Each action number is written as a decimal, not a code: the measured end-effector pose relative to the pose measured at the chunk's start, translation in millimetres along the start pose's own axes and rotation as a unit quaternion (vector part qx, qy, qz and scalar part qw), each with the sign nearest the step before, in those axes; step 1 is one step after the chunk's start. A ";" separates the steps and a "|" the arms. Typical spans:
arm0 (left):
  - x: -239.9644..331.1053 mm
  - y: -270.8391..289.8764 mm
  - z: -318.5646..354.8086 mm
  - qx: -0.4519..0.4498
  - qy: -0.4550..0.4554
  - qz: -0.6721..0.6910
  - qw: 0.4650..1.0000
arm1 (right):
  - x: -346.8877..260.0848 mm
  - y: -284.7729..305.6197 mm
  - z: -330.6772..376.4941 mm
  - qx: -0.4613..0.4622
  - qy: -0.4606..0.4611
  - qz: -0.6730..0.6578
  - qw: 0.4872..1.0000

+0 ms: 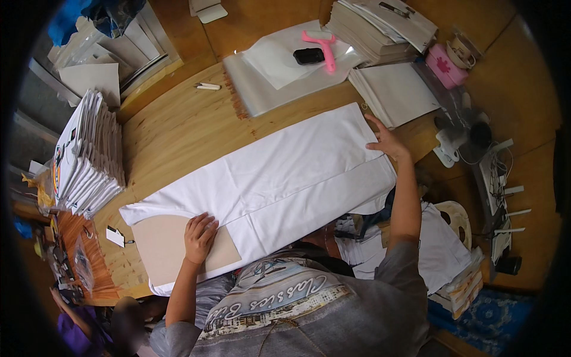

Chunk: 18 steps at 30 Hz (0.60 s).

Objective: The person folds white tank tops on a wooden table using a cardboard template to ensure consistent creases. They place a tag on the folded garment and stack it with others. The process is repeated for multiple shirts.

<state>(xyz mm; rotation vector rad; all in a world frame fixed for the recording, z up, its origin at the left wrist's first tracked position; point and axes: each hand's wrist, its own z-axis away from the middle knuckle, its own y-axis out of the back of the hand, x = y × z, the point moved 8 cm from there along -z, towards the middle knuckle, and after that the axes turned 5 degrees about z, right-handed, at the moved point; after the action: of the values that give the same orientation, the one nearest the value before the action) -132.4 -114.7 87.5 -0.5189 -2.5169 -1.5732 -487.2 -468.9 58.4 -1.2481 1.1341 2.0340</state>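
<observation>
A white T-shirt (285,172) lies spread slantwise across the table, one long side folded inward so a lengthwise edge runs down it. At its left end a flat beige cardboard sheet (166,241) rests on the cloth, partly under the shirt. My left hand (200,237) presses down where shirt and cardboard meet, fingers laid flat and slightly bent. At the far right end my right hand (385,140) touches the hem, thumb on the cloth and fingers spread apart from it along the edge.
Folded white shirts (89,154) are stacked at the left. Clear plastic sheets (267,74) lie at the back under a pink handled tool (327,50) and a black object (308,56). Paper piles (395,92) stand back right. A person in purple (80,330) is at lower left.
</observation>
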 end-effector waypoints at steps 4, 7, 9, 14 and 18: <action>2.4 -3.5 -3.0 -0.007 -0.003 0.000 1.000 | 17.2 13.2 -12.8 0.092 0.090 0.161 0.979; 1.8 0.0 -0.9 -0.013 -0.002 -0.010 1.000 | -2.9 3.6 -9.4 0.170 -0.001 0.367 0.915; 3.3 0.4 -1.7 -0.016 -0.004 -0.010 1.000 | -29.9 -5.0 0.1 0.235 -0.111 0.536 0.803; 0.4 -1.2 1.3 -0.020 0.002 -0.004 1.000 | -67.7 -130.2 -4.9 0.093 0.339 0.462 0.814; -0.6 -3.7 -1.6 -0.018 -0.002 0.006 1.000 | -7.1 -32.1 -49.0 0.329 0.044 0.529 0.781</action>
<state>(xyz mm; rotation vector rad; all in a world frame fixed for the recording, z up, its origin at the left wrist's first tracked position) -133.2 -117.8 85.0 -0.5410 -2.4879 -1.6184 -436.5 -493.3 40.6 -0.2923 2.7070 1.8291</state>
